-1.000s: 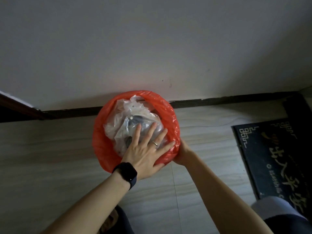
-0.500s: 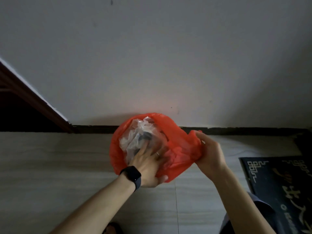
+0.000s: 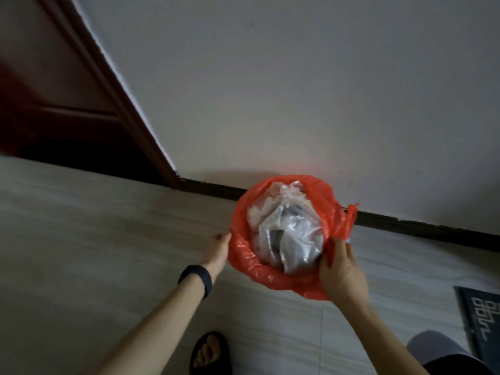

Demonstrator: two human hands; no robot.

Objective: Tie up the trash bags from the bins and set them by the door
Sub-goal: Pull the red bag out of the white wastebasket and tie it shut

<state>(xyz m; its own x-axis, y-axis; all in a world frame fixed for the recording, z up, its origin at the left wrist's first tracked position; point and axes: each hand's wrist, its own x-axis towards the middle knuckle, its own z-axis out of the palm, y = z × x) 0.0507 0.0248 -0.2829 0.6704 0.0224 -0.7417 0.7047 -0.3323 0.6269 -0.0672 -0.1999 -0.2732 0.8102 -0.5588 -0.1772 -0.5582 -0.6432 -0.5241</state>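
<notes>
Dark red wood door far L. L hand, black band on wrist, thumb at L rim of the red trash bag; its fingers are hidden behind the film, so grip can't be told. Bag is thin, glossy, crinkled, w/ a round open mouth. It sits on the pale streaked floor against the dark skirting, stuffed w/ clear crumpled plastic. R hand fingers curl over the R rim, pinching it.

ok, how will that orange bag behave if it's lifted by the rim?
Likely floppy: the orange bag is thin film, bunched where the right hand pinches it. Probably light: mostly crinkled clear plastic inside.
</notes>
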